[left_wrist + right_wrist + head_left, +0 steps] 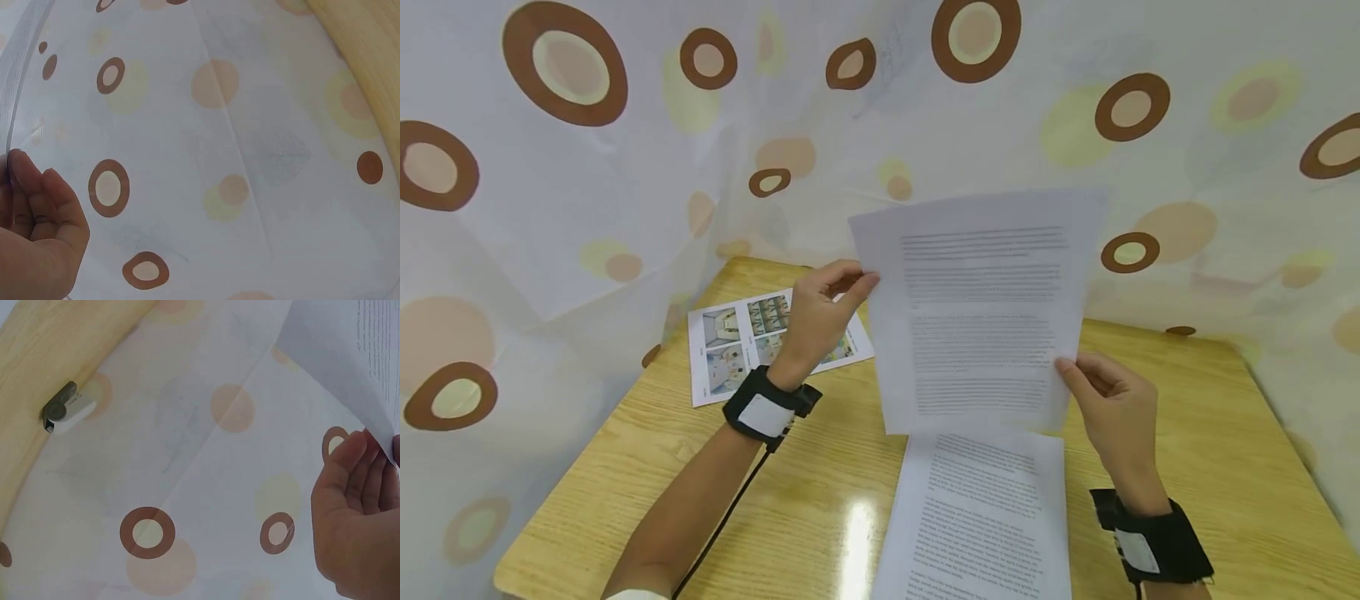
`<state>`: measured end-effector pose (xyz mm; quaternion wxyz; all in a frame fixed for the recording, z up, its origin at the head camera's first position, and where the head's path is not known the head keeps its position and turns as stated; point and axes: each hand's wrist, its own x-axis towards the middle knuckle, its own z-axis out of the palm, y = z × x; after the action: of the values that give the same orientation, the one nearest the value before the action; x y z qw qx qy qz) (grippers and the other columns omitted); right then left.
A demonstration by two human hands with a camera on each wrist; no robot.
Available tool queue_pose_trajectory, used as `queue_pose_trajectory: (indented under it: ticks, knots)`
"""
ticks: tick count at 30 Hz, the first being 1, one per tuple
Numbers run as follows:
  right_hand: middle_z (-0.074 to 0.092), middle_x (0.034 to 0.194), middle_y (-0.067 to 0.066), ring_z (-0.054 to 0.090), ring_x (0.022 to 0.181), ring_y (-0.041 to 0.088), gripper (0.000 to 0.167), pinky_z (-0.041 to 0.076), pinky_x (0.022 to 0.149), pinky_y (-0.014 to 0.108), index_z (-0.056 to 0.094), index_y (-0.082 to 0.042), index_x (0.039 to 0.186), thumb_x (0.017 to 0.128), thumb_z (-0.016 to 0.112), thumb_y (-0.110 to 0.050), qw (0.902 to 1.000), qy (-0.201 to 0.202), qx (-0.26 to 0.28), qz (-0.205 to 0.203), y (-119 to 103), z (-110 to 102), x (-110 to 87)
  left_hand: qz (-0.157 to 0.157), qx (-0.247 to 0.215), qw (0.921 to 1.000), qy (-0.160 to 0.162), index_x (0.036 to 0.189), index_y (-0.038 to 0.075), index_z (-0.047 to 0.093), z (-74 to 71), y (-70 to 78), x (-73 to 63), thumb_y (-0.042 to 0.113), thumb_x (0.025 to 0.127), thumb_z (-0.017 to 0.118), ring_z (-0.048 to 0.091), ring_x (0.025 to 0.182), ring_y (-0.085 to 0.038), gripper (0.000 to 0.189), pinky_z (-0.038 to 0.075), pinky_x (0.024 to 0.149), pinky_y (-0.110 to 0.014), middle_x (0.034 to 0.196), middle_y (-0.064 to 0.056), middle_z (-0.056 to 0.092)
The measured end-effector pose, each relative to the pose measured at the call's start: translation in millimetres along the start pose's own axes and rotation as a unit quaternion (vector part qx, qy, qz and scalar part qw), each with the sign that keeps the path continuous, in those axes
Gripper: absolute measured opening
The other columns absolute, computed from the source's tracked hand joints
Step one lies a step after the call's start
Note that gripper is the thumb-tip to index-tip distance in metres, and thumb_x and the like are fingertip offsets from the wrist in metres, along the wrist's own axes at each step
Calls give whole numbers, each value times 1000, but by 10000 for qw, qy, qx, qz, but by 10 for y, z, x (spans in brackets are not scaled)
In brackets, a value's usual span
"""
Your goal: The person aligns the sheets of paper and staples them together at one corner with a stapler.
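Observation:
A printed sheet of paper [981, 308] is held up off the table between both hands. My left hand [823, 312] pinches its left edge between thumb and fingers. At the lower right edge, my right hand [1116, 408] pinches it the same way. In the left wrist view the left hand [40, 231] shows at the lower left with the paper's edge at its fingertips. The right wrist view has the right hand [356, 512] gripping a corner of the sheet [340, 369]. More printed paper [981, 517] lies on the table below the raised sheet.
A sheet with colour pictures [726, 350] lies at the back left of the wooden table [1210, 433], partly behind the left hand. A patterned curtain [820, 108] surrounds the table. In the right wrist view a small grey and white object [65, 409] sits at the table's edge.

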<state>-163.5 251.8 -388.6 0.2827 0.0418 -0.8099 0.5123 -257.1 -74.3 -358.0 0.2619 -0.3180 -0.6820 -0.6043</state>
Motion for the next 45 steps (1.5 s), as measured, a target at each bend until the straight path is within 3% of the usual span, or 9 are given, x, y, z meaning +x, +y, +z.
queue_pose_trajectory:
  ticks: [4, 7, 13, 22, 28, 34, 45]
  knots:
    - [71, 87, -11, 64, 70, 6, 23, 41, 53, 19, 74, 5, 105, 93, 73, -14, 9959, -187, -621, 635, -41, -141, -129, -208, 298, 9990, -261, 102, -3, 73, 88, -40, -69, 4, 95, 68, 68, 87, -23, 11, 53, 81, -34, 93, -13, 71]
    - [70, 90, -8, 62, 73, 4, 32, 42, 58, 18, 74, 4, 108, 94, 73, -25, 9866, -436, -1045, 1173, -51, -208, -191, -519, 569, 9960, -451, 101, -1, 74, 146, -100, -154, 9, 96, 68, 67, 84, -20, 12, 52, 79, -34, 90, -9, 71]
    - [72, 103, 15, 63, 75, 3, 47, 46, 66, 16, 69, 8, 118, 94, 71, -32, 9645, -1076, -1414, 1953, 4, -266, -240, -1119, 665, 9889, -717, 102, 1, 75, 223, -195, -260, 14, 97, 68, 65, 80, -17, 15, 52, 74, -32, 88, -6, 71]
    - [71, 106, 19, 67, 79, 12, 45, 54, 68, 24, 67, 11, 117, 96, 69, -29, 9479, -1825, -1506, 2134, 139, -315, -324, -1647, 587, 9776, -1171, 104, 2, 76, 286, -249, -295, 18, 98, 67, 67, 82, -25, 19, 52, 70, -32, 88, -5, 72]
    - [70, 109, 17, 69, 86, 21, 44, 56, 73, 34, 70, 7, 113, 96, 69, -34, 9245, -2414, -1659, 2440, 211, -339, -445, -1980, 809, 9633, -1624, 105, 4, 76, 317, -287, -375, 19, 98, 66, 67, 82, -26, 19, 50, 69, -30, 87, -3, 71]
    - [71, 105, 16, 69, 86, 24, 42, 54, 75, 40, 70, 6, 112, 96, 68, -34, 9135, -2595, -1837, 2538, 216, -348, -503, -2004, 858, 9589, -1817, 103, 4, 76, 328, -296, -410, 18, 98, 67, 67, 81, -29, 17, 49, 67, -30, 84, -2, 70]
    - [69, 87, 3, 61, 79, 18, 28, 49, 69, 33, 73, 1, 99, 96, 68, -26, 9008, -2808, -1835, 2759, 220, -348, -584, -2182, 933, 9485, -2099, 99, 6, 77, 340, -329, -478, 19, 97, 68, 65, 76, -22, 16, 48, 64, -29, 81, 2, 69]
